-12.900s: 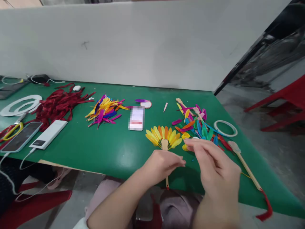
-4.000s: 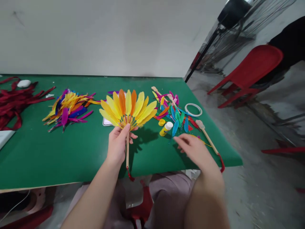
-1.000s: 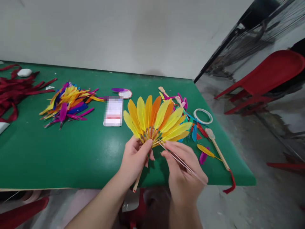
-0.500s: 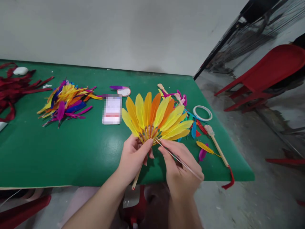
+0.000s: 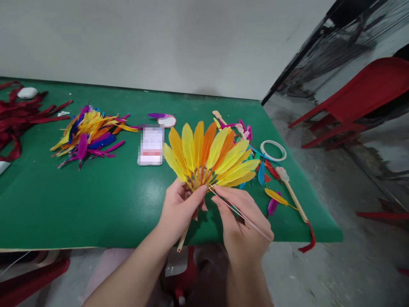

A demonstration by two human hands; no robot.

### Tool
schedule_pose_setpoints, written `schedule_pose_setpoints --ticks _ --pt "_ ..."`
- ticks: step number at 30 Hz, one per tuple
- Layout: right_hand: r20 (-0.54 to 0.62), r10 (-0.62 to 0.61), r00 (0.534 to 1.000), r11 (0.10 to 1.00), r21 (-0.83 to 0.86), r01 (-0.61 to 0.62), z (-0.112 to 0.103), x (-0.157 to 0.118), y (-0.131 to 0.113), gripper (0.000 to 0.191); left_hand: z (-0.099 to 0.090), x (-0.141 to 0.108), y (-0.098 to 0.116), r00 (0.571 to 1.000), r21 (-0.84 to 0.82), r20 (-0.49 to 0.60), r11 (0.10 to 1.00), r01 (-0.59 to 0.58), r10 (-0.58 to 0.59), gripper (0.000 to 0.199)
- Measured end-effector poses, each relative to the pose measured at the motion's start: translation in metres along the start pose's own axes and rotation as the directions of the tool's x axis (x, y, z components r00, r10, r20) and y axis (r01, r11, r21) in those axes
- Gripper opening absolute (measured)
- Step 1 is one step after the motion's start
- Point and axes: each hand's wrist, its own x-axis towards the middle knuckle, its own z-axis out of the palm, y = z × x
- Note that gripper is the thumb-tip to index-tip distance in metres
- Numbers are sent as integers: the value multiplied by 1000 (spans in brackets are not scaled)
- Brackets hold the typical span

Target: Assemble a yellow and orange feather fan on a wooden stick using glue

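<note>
A fan of yellow and orange feathers [image 5: 209, 151] spreads out in front of me, with a wooden stick [image 5: 183, 238] sticking out below it. My left hand [image 5: 180, 209] is closed on the base of this feather fan, thumb on top of the quills. Thin tweezers [image 5: 241, 214] lie in my right hand [image 5: 244, 219], pinched between thumb and fingers, their tips at the quill ends beside my left thumb. Behind the fan, part of the round base is hidden by the quills.
On the green table [image 5: 128, 204] are a phone [image 5: 151, 146], a pile of colored feathers [image 5: 91, 136], red ribbons [image 5: 22, 115], a tape roll [image 5: 273, 150], loose feathers [image 5: 276, 197] and a wooden stick with red tassel [image 5: 294, 194]. A red chair [image 5: 367, 94] stands right.
The tweezer tips have shifted slightly left, closer to my left thumb. Both hands keep their grips, and the view has moved very little.
</note>
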Motion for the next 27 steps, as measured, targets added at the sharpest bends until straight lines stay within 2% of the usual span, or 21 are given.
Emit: schedule_pose_setpoints --ticks 27 --pt "13 -10 1000 1000 -23 10 -1 1 0 22 -2 0 -1 1000 45 -15 999 4 -3 25"
